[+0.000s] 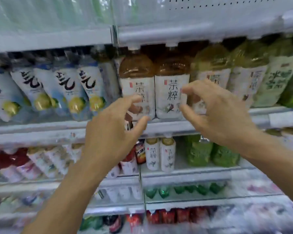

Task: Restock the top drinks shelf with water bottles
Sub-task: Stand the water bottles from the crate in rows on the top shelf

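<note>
Both my hands are raised in front of a shop drinks shelf and hold nothing. My left hand (115, 132) hovers with loosely curled fingers in front of a brown tea bottle (137, 76). My right hand (216, 108) is spread, fingers relaxed, next to a second brown tea bottle (172, 86). The top shelf (159, 33) runs across the upper frame; pale, blurred water bottles (41, 12) stand on its left part, and a bare perforated back panel (218, 5) shows on the right.
Blue-white bottles with lemon pictures (66, 92) lean at the left of the middle shelf. Green tea bottles (247, 73) stand at the right. Lower shelves hold small tea bottles (161, 154), green packs (211, 152) and red drinks (181, 215).
</note>
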`<state>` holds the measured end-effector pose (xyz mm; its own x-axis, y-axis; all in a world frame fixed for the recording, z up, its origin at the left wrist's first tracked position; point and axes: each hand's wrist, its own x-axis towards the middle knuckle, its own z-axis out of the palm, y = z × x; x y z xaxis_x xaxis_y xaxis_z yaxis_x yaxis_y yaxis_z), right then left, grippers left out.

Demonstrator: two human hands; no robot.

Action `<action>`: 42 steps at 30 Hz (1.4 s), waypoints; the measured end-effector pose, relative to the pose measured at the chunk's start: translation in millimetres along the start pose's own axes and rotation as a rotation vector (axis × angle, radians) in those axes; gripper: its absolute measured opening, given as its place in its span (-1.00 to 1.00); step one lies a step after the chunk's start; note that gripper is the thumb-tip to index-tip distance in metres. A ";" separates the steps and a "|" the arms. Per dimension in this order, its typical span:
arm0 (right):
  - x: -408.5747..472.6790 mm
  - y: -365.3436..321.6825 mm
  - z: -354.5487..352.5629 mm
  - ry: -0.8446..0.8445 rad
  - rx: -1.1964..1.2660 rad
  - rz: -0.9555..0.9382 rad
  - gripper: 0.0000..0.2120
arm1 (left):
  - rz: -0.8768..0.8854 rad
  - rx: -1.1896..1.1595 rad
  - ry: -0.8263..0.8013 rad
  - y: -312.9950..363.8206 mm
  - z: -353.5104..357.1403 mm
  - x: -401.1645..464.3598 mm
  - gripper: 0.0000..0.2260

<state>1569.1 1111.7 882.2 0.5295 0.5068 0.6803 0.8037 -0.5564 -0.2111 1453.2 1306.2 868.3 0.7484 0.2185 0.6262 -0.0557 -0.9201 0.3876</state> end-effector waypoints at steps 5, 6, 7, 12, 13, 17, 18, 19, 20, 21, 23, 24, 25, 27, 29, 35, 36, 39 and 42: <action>-70.1 22.9 55.6 -0.322 0.095 0.199 -0.75 | -0.277 -0.113 -0.300 -28.7 62.6 -71.2 -0.65; -84.1 28.1 67.3 -0.383 0.116 0.225 -0.77 | -0.330 -0.160 -0.343 -34.5 75.9 -87.3 -0.64; -98.8 33.6 79.9 -0.456 0.138 0.251 -0.78 | -0.390 -0.206 -0.384 -40.2 89.7 -103.9 -0.66; -190.6 70.4 160.8 -0.850 0.300 0.529 -0.77 | -0.783 -0.350 -0.599 -71.5 177.2 -203.7 -0.82; -215.4 78.9 179.4 -0.913 0.332 0.596 -0.78 | -0.853 -0.357 -0.647 -78.2 198.3 -227.7 -0.81; -327.8 110.0 250.1 -1.191 0.422 0.829 -0.80 | -1.152 -0.378 -0.839 -104.9 279.7 -326.5 -0.81; -355.1 116.9 266.0 -1.255 0.423 0.866 -0.91 | -1.223 -0.383 -0.866 -111.7 298.7 -349.2 -0.78; -381.2 123.6 281.4 -1.303 0.411 0.881 -0.98 | -1.285 -0.386 -0.892 -118.6 316.4 -369.6 -0.76; -405.5 129.0 295.8 -1.337 0.393 0.914 -0.93 | -1.339 -0.390 -0.919 -125.6 332.5 -387.4 -0.75; -428.8 133.0 311.2 -1.361 0.383 0.958 -0.89 | -1.382 -0.398 -0.937 -132.3 348.5 -402.2 -0.77; -470.8 140.8 340.4 -1.378 0.379 1.035 -0.78 | -1.405 -0.399 -0.972 -146.7 382.7 -423.5 -0.77; -488.7 143.2 354.3 -1.363 0.376 1.087 -0.77 | -1.394 -0.380 -0.994 -155.1 403.2 -432.2 -0.75; -503.8 145.4 367.8 -1.346 0.362 1.131 -0.86 | -1.380 -0.355 -0.999 -162.7 422.8 -437.1 -0.73; -527.7 148.1 391.1 -1.321 0.369 1.191 -0.70 | -1.357 -0.311 -0.974 -175.1 462.0 -441.8 -0.63; -546.4 150.8 413.4 -1.297 0.373 1.235 -0.43 | -1.271 -0.257 -0.962 -184.3 498.2 -444.3 -0.58; -580.2 140.1 459.0 -1.200 0.416 1.337 -0.15 | -1.236 -0.235 -1.034 -200.2 568.4 -439.8 -0.39; -582.1 136.4 462.6 -1.201 0.366 1.314 -0.06 | -1.268 -0.232 -1.034 -201.8 574.5 -439.4 -0.39; -584.4 132.8 468.7 -1.189 0.298 1.309 0.01 | -1.264 -0.171 -1.040 -203.8 582.4 -439.6 -0.45; -582.5 142.7 461.8 -1.129 0.471 1.416 -0.35 | -1.197 -0.226 -1.050 -196.7 574.7 -442.1 -0.41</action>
<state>1500.8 1041.2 131.7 0.5332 0.1409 -0.8342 -0.4408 -0.7953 -0.4161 1513.0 1203.8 126.4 0.5268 0.3457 -0.7765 0.8455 -0.3073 0.4368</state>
